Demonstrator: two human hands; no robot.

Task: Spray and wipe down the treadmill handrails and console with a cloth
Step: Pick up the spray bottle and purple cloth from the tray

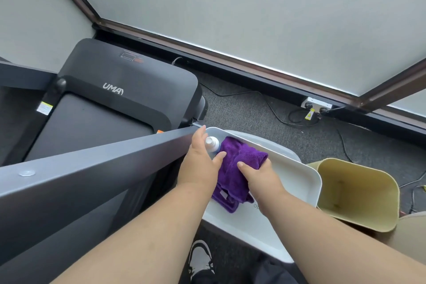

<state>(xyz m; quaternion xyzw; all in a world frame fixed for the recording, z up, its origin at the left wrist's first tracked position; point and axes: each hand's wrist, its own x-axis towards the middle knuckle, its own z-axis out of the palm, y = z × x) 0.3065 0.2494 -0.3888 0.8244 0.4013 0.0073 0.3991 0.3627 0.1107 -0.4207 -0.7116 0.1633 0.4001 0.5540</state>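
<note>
A: Purple microfibre cloth (239, 163), bunched and soft, lies in the white plastic tray (299, 175) at about four o'clock from the dark grey treadmill (119, 90). It looks light and floppy, so I'd judge it will sag and trail unless gathered in a fistful near the middle.

B: And the hands?

A: Right hand (255, 175) has its fingers curled into the cloth's folds, thumb on top, gripping it. Left hand (202, 161) reaches to the small white-capped spray bottle (212, 143) at the tray's eleven o'clock corner; its fingers seem to wrap the bottle's body, thumb pressed near the cloth, though the palm hides most of the grip.

B: How will the bottle handle?

A: Small, rigid plastic, probably light and a little slick. Taking it round the body below the cap should be safest, I think, leaving the nozzle free.

B: Anything in the way?

A: Grey flat handrail (103, 163) runs from nine o'clock right up to the left hand, just beside the bottle, so lifting straight up could knock the knuckles on its end. A pale yellow plastic bin (359, 193) stands at the tray's three o'clock, touching or nearly so. Black cables (274, 110) trail over the carpet toward a wall socket (317, 105) at one o'clock, well apart. A black-and-white shoe (200, 258) shows at six o'clock.
</note>
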